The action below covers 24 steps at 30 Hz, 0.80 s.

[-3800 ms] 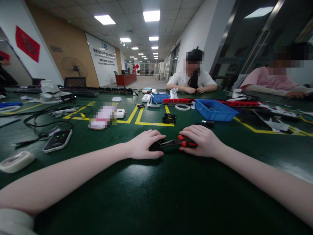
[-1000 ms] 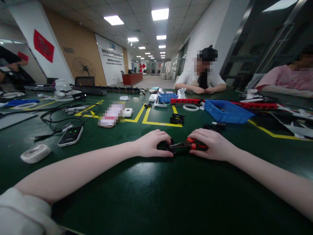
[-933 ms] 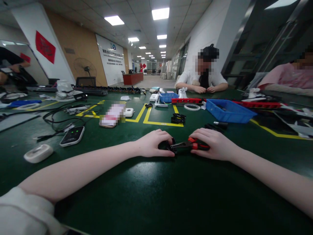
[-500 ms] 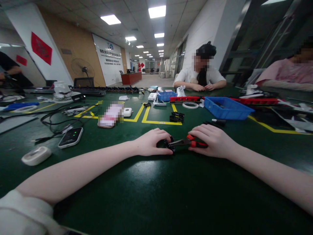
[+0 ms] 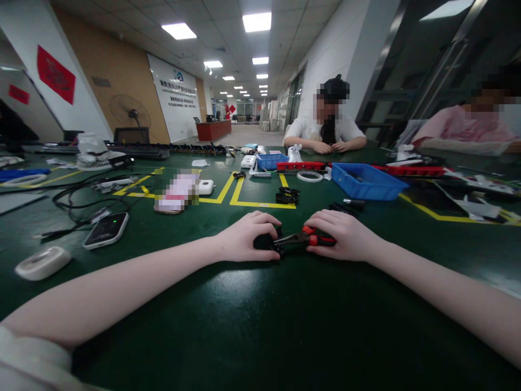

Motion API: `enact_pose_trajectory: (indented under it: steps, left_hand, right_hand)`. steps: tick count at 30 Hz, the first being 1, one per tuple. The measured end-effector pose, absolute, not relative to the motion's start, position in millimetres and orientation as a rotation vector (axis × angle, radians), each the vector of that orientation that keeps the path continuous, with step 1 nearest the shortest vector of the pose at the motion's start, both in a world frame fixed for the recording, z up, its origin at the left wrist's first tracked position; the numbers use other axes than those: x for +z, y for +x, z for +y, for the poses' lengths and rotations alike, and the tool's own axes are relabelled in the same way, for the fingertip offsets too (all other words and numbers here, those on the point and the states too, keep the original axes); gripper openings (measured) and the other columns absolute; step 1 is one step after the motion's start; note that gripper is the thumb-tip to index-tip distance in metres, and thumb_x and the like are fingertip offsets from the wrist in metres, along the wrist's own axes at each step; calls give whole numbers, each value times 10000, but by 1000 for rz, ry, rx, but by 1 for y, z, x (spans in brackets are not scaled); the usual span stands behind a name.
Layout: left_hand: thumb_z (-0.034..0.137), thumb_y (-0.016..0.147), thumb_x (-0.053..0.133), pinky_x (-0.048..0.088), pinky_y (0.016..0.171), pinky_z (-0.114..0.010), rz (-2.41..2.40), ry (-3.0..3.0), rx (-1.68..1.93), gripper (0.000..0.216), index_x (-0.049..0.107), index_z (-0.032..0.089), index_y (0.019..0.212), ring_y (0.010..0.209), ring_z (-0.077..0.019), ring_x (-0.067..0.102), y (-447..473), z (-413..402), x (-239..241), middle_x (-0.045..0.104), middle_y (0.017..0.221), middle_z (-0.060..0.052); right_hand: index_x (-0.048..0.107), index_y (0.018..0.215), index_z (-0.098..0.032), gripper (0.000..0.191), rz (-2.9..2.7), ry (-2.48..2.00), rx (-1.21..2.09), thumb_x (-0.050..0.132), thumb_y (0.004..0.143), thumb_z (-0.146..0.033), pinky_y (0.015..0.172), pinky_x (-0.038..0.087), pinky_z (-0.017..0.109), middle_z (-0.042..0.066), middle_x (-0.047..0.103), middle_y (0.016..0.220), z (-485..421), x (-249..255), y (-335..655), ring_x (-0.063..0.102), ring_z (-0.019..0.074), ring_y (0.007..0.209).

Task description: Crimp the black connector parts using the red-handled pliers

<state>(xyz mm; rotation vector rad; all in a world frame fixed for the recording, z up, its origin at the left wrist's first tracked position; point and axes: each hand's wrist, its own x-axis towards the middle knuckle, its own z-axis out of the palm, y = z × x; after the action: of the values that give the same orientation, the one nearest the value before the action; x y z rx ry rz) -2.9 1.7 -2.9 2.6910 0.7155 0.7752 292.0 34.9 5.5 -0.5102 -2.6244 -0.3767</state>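
While a black part [image 5: 266,242] is pinched by the left hand [image 5: 246,239] over the middle of the green worktop [image 5: 260,326], red-handled pliers [image 5: 312,240] are gripped by the right hand [image 5: 345,236], yellow tape [image 5: 226,189] laid farther back, blue bin [image 5: 374,190] set far right, ceiling panels [image 5: 257,22] lit.

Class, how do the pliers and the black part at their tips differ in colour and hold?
Colour: the pliers have red and black handles, while the black part looks dark throughout.
Hold: the right hand grips the pliers; the left hand holds the black part.
Both are held at the green table.
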Motion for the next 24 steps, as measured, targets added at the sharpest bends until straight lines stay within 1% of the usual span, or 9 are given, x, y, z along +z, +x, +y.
enact_pose_trajectory:
  steps: [3,5,11,18,24]
  left_hand:
    - [372,817,775,483,972,-413,683,2652,782,266,637,198,963,1106,-252,602,-2,1,-3,640,1188,-95]
    - [367,817,776,497,950,-396,687,2632,784,272,628,200,972,1085,-244,611,-2,1,-3,648,1155,-84]
    - [312,859,742,505,921,-358,661,2592,731,271,614,196,1068,1045,-218,636,-4,-1,-2,661,1135,-64]
    - [269,878,724,508,903,-330,603,2591,731,228,623,186,1065,1023,-202,644,-4,-2,-2,652,1116,-56]
    - [266,879,720,510,902,-327,621,2582,732,215,628,186,1056,1017,-202,648,-4,-3,-1,654,1102,-55]
  right_hand:
    - [634,1042,-170,317,-2630,-510,-365,635,886,-446,712,543,362,114,706,940,35,5,292,665,242,835]
    - [634,1039,-162,320,-2635,-511,-359,636,886,-444,716,544,364,117,704,939,35,5,293,664,244,839]
    - [634,1042,-154,330,-2640,-521,-333,634,887,-445,723,539,358,119,701,942,34,6,293,664,241,841]
    - [630,1045,-169,329,-2640,-537,-304,636,883,-456,718,531,354,111,704,950,35,5,292,662,237,843]
    - [625,1067,-175,335,-2646,-562,-213,649,880,-453,755,536,361,109,709,984,35,5,293,670,239,882]
